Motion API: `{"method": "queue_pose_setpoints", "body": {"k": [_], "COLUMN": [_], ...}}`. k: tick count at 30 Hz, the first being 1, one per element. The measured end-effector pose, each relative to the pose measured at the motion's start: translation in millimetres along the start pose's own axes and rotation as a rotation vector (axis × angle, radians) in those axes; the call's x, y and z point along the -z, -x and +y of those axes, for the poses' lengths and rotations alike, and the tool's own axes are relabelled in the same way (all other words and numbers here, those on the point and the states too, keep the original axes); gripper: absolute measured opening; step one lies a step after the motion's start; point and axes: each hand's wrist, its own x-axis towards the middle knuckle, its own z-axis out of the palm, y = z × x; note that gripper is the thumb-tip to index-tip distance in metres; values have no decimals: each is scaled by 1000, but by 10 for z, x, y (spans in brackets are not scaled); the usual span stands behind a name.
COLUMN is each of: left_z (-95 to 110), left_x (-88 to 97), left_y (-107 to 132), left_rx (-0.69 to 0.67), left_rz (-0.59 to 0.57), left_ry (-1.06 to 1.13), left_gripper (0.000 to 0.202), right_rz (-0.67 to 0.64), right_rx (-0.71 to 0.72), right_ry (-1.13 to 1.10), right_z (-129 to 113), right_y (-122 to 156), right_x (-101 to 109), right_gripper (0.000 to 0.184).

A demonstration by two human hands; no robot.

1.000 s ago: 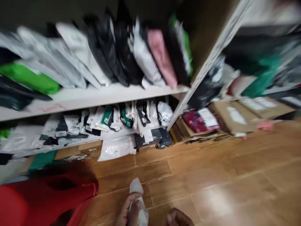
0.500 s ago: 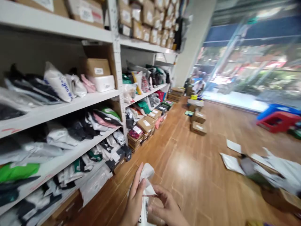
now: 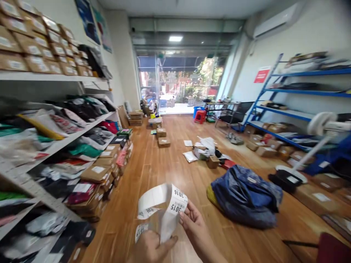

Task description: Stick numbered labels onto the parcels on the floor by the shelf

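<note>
A curled white strip of number labels (image 3: pixel 161 208) hangs low in the middle of the view, printed "3016" and "3015" on its upper end. My right hand (image 3: pixel 196 228) pinches that upper end by the "3015" label. My left hand (image 3: pixel 150 248) grips the strip's lower part from below, thumb across the paper, next to a label reading "019". Both hands are over the wooden floor (image 3: pixel 164 168).
White shelves (image 3: pixel 57 146) full of bagged parcels and boxes run along the left. A blue bag (image 3: pixel 245 195) lies on the floor just right of my hands. Boxes and papers (image 3: pixel 200 151) litter the middle floor. Blue shelving (image 3: pixel 296 113) and a fan (image 3: pixel 293 171) stand right.
The view swung from the low shelves up and right to the whole room. The folded paper in my hands has unrolled into a longer label strip, with my right hand now pinching its top.
</note>
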Motion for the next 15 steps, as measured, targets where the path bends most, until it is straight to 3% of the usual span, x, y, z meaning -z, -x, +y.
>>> {"method": "queue_pose_setpoints", "body": {"k": [3, 5, 7, 10, 13, 15], "left_z": [16, 9, -20, -110, -238, -338], "left_x": [-358, -577, -747, -856, -797, -703], "left_y": [-348, -552, -734, -991, -1255, -1430], "left_rx": [-306, -296, -191, 124, 471, 565], "left_rz": [-111, -87, -31, 87, 190, 210], "left_ry": [-329, -366, -338, -255, -118, -76], "left_gripper": [42, 49, 50, 47, 43, 32], "right_rz": [153, 255, 364, 533, 673, 723], "right_rx": [54, 86, 96, 42, -44, -73], "right_ry": [-15, -53, -131, -353, -563, -641], "right_z": [-472, -744, -941, -1080, -1087, -1056], "right_y": [-38, -70, -112, -204, -326, -420], "right_x": [406, 633, 830, 1067, 1237, 1338], "right_gripper": [44, 41, 38, 39, 42, 40]}}
